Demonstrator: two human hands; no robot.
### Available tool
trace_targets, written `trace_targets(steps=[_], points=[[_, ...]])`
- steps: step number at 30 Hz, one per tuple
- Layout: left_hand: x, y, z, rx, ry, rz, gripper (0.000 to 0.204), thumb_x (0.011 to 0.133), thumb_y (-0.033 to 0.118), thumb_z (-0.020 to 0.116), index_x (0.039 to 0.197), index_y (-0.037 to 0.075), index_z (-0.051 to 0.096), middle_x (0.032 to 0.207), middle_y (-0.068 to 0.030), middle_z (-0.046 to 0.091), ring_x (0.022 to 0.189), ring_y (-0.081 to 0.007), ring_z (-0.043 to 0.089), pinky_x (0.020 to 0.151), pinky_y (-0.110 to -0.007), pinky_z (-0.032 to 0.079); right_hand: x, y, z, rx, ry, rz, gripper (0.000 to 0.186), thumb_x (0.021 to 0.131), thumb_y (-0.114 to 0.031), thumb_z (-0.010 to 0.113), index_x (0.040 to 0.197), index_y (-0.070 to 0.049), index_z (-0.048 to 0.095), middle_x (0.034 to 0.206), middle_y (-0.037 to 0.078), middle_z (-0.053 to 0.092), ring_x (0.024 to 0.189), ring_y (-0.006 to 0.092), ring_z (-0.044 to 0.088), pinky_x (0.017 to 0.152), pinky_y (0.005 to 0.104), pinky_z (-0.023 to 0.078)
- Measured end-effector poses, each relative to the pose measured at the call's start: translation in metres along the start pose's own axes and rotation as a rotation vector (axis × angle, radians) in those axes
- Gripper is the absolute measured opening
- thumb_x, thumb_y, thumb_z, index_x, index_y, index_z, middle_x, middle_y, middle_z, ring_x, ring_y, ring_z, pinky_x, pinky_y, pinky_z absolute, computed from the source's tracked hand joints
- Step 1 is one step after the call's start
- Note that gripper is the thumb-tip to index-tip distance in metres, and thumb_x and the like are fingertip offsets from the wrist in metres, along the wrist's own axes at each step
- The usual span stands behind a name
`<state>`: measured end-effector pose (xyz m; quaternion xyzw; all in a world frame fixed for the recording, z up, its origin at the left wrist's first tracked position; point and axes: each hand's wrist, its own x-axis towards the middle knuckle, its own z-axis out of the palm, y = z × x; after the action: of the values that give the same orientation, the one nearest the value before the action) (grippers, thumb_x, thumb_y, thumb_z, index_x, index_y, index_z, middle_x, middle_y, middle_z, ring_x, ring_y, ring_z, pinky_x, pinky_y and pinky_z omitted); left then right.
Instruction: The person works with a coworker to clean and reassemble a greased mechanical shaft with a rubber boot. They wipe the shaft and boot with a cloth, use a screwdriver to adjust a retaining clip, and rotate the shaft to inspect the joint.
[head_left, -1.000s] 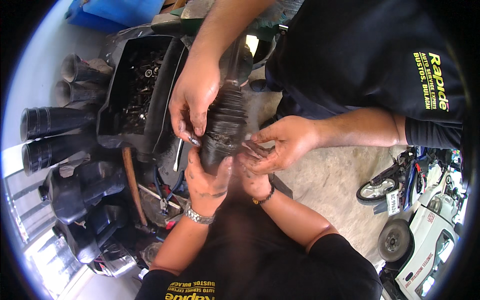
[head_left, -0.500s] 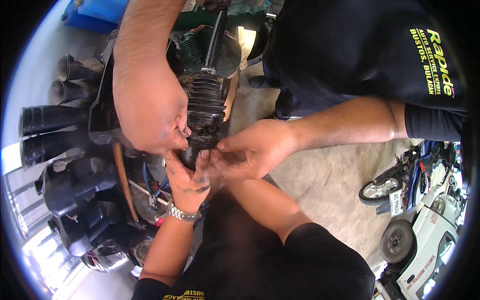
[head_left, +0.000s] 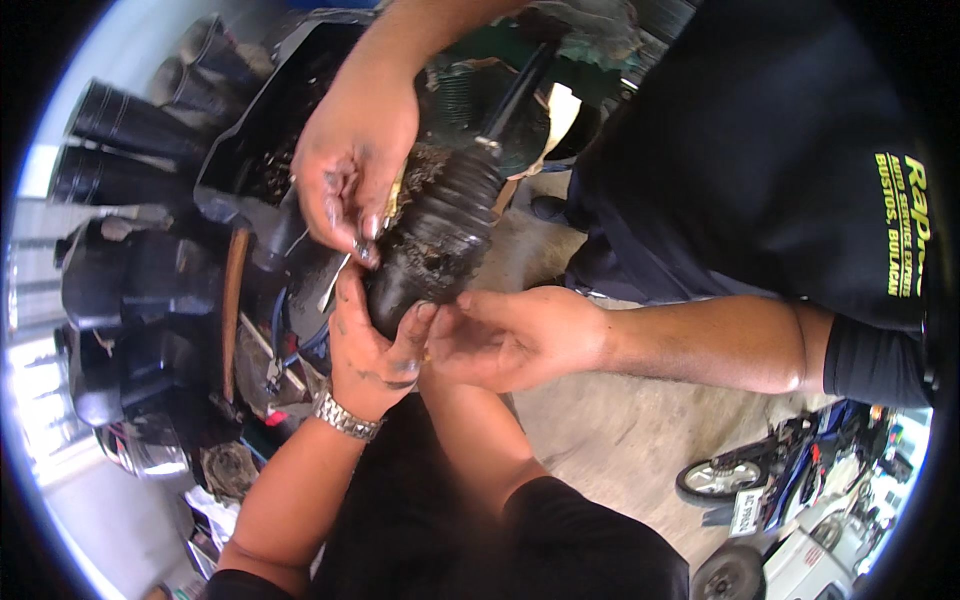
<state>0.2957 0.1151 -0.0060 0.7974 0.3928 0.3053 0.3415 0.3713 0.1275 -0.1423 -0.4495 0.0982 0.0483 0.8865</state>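
Observation:
A greasy drive shaft joint with a black ribbed rubber boot (head_left: pixel 450 210) lies tilted in the middle, its slim shaft (head_left: pixel 520 90) running to the upper right. My left hand (head_left: pixel 370 350), wearing a metal watch, is closed round the joint's smooth near end, thumb on the right side. My right forearm (head_left: pixel 480 430) reaches up beside it, but a co-worker's lower hand (head_left: pixel 500 335) hides my right hand. That co-worker's hand has its fingertips by the joint's end. Another hand (head_left: pixel 355 185), coming from above, holds its fingers pinched at the boot's left side, near a thin yellowish strip (head_left: pixel 394 205).
A person in a dark shirt (head_left: pixel 740 160) stands close on the right. Black boots (head_left: pixel 130 130) and a black tray (head_left: pixel 270 150) lie at the left, with a wooden handle (head_left: pixel 234 310) below. A motorcycle (head_left: pixel 760 460) and a white vehicle (head_left: pixel 810 570) stand at the lower right.
The view has shifted, and the joint now leans more to the upper right. The hand from above has drawn off my left fingers toward the boot's side. My left hand keeps its grip.

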Motion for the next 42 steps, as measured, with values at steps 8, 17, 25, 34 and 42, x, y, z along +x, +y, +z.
trace_targets(steps=[8, 17, 25, 34, 42], points=[[-0.001, 0.001, 0.007, -0.038, 0.113, -0.089, 0.074, 0.078, 0.045, 0.078, 0.126, -0.003, 0.047, 0.113, -0.0231, 0.061, 0.102, -0.0346, 0.063, 0.090, -0.041, 0.050, 0.020, -0.005, 0.003, 0.028, 0.002, -0.078, 0.046, 0.093, -0.015, 0.065, 0.133, -0.002, 0.049, 0.131, 0.008, 0.053, 0.113, 0.0187, 0.056, 0.096, 0.0343, 0.050], [0.000, 0.003, 0.008, -0.029, 0.139, -0.107, 0.073, 0.075, 0.042, 0.083, 0.122, -0.003, 0.049, 0.104, -0.0232, 0.065, 0.093, -0.0329, 0.070, 0.082, -0.041, 0.055, 0.038, -0.013, 0.004, 0.073, -0.044, -0.066, 0.046, 0.093, -0.019, 0.065, 0.132, -0.002, 0.049, 0.130, 0.008, 0.054, 0.112, 0.0189, 0.056, 0.096, 0.0352, 0.049], [-0.003, 0.000, -0.002, -0.250, 0.002, -0.133, 0.082, 0.083, 0.046, 0.077, 0.136, -0.005, 0.039, 0.116, -0.0268, 0.063, 0.098, -0.0338, 0.068, 0.084, -0.042, 0.055, 0.015, -0.027, -0.020, 0.087, -0.373, 0.121, 0.046, 0.093, -0.023, 0.065, 0.132, -0.003, 0.049, 0.129, 0.008, 0.054, 0.111, 0.0191, 0.055, 0.095, 0.0361, 0.049], [0.002, -0.038, -0.021, -1.241, -0.534, -0.568, 0.069, 0.094, 0.037, 0.068, 0.148, 0.007, 0.035, 0.116, -0.0074, 0.060, 0.102, -0.0166, 0.064, 0.077, -0.034, 0.057, -0.002, -0.127, -0.056, -0.163, -0.948, 0.461, 0.053, 0.092, -0.028, 0.066, 0.134, -0.004, 0.046, 0.129, 0.007, 0.053, 0.111, 0.0194, 0.055, 0.091, 0.0359, 0.049], [0.009, -0.057, -0.020, -1.617, -0.699, -0.691, 0.055, 0.102, 0.027, 0.058, 0.148, 0.006, 0.039, 0.120, -0.0111, 0.064, 0.095, -0.0203, 0.069, 0.084, -0.035, 0.057, -0.024, -0.144, -0.040, -0.427, -0.792, 0.389, 0.071, 0.087, -0.037, 0.072, 0.142, -0.006, 0.038, 0.131, 0.006, 0.052, 0.112, 0.0198, 0.055, 0.079, 0.0336, 0.051]])
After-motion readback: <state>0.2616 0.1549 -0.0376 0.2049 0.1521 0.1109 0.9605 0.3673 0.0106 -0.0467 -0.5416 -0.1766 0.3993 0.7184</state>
